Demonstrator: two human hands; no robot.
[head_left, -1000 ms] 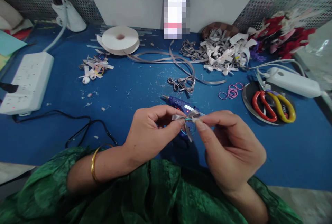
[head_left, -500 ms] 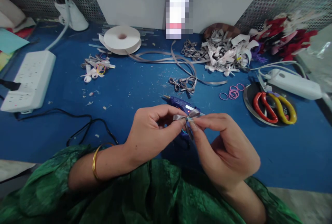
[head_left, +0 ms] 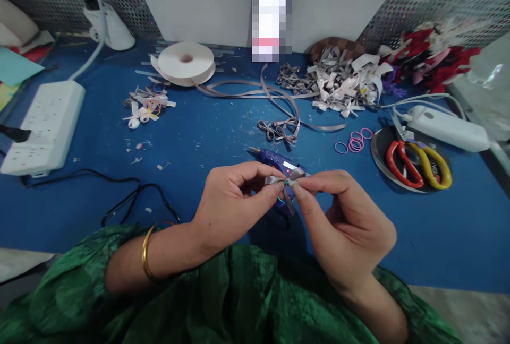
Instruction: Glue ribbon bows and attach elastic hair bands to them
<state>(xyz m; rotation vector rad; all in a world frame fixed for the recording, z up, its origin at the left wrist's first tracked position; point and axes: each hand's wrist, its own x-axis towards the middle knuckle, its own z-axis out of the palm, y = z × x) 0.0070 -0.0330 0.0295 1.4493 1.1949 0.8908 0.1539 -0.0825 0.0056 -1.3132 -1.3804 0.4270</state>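
Between my two hands is a small grey ribbon bow, its loops to either side and a tail hanging down. My left hand pinches the bow's left loop between thumb and forefinger. From the other side, the thumb and forefinger of my right hand are closed on the bow close to its middle. A blue glue gun with a small red light lies on the table just behind the bow, its lower part covered by my hands. Several tied grey bows lie beyond it.
A white ribbon spool trails grey ribbon across the blue table. Piled bows sit at the back right. Pink elastic bands and red-and-yellow-handled scissors lie to the right. At left are a power strip and a black cord.
My right fingers have shifted slightly at the bow's middle, and the hanging tail shows more clearly. The whole view has moved a little. Both hands keep hold of the bow.
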